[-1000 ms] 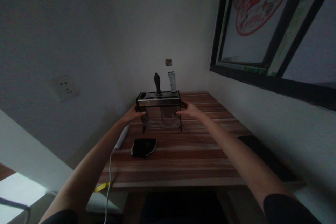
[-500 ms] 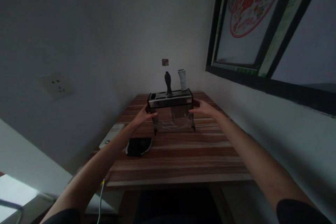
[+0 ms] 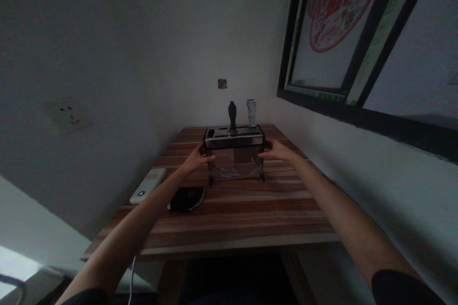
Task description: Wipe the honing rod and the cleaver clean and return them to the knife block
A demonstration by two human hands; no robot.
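A knife block (image 3: 234, 164) with see-through sides and a black and silver slotted top stands on the wood-grain table. Out of its top rise a black handle (image 3: 232, 115) and a grey-white, wrapped-looking handle (image 3: 251, 113). Gripping the block's left side is my left hand (image 3: 198, 158), thumb across the front and fingers bent behind the edge. On the opposite side my right hand (image 3: 276, 150) holds it the same way, its fingertips partly hidden. A dark, flat pouch-like item (image 3: 186, 199) lies nearer me, beside my left forearm.
A long white device (image 3: 148, 186) with a round button rests at the left of the wood-grain table (image 3: 250, 224). Walls close in at the back and right, with a framed picture (image 3: 339, 24) on the right. A pale cable (image 3: 131, 279) hangs below the left front edge.
The knife block was slightly tilted and now stands more level, its handles more upright. Both hands have kept their hold on its sides. The camera view has shifted a little.
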